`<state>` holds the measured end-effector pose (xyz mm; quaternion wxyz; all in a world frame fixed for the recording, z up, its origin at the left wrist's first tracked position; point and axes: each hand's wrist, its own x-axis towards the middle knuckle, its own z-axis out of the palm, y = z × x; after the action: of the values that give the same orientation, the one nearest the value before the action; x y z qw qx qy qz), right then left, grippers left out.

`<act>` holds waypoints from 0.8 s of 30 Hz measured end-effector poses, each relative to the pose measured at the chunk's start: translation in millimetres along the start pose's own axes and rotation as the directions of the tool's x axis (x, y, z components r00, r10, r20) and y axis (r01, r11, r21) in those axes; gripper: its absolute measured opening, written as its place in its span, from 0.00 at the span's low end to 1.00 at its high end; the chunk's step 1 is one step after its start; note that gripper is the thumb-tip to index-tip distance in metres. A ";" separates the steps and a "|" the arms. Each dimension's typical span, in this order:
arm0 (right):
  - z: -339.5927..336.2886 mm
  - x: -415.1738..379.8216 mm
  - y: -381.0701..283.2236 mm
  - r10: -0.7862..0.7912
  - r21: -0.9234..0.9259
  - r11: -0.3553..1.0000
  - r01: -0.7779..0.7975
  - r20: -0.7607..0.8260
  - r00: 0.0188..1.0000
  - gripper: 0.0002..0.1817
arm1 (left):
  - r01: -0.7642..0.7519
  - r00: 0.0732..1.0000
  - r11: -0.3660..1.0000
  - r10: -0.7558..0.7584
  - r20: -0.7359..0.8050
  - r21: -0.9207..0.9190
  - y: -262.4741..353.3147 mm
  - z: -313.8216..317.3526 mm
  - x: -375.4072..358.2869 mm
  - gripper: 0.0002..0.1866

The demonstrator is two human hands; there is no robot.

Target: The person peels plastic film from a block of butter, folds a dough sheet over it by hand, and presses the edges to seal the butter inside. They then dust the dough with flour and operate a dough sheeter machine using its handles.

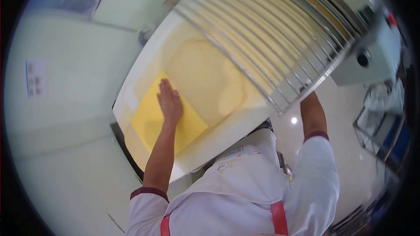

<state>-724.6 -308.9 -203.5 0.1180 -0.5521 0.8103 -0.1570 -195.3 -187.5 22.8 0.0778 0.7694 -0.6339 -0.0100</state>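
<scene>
Left hand (169, 101) spread flat, fingers straight and close together, palm pressed down on one thin yellow square sheet of dough (162, 122). Nothing gripped; only resting on the sheet's upper right part. Yellow sheet lying on the cream-coloured conveyor belt of the dough machine (210, 74), at the belt's near end, well short of the slanted guard of shiny metal bars (271, 39) that covers the belt's far part. One sheet only; one faint paler patch of flour or dough trace between sheet and guard.

Left arm stretched straight forward from a white short sleeve with dark red cuff (148, 192), forearm bare, wrist level with the sheet's near edge.

Right hand hidden behind the lower corner of the metal guard; impossible to tell whether spread or closed. Right forearm (313, 116) raised toward that corner, beside the belt, elbow bent, matching white sleeve with dark cuff.

Two arms, one hand visible, one guard.
</scene>
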 end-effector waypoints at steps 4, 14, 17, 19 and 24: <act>1.1 -15.2 7.5 0.125 0.135 0.983 -0.125 0.006 0.992 0.25 | 0.097 0.995 0.994 -0.099 0.032 0.056 -27.3 -13.4 -50.8 0.31; -136.1 -210.8 15.4 0.666 0.888 0.460 -0.030 -0.322 0.673 0.11 | 0.586 0.789 0.810 -0.571 -0.224 0.000 -242.4 -15.5 -222.2 0.27; -215.4 -191.4 -81.1 0.457 0.775 0.572 0.270 -0.574 0.679 0.07 | 0.500 0.780 0.865 -0.473 -0.410 -0.047 -236.2 -21.1 -215.5 0.15; -243.7 -174.2 -142.2 0.244 0.785 0.415 0.460 -0.583 0.775 0.08 | 0.480 0.742 0.874 -0.452 -0.496 -0.079 -235.8 -32.0 -212.3 0.09; -208.6 -217.0 -348.5 -0.393 0.674 0.533 0.511 -0.337 0.855 0.12 | 0.560 0.580 0.477 -0.810 -0.091 -0.677 -247.1 -58.0 -206.9 0.05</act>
<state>-423.1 -199.7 127.1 0.2290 -0.6321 0.5086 -0.5379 11.3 66.4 30.2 0.4254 0.8806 -0.1945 -0.0763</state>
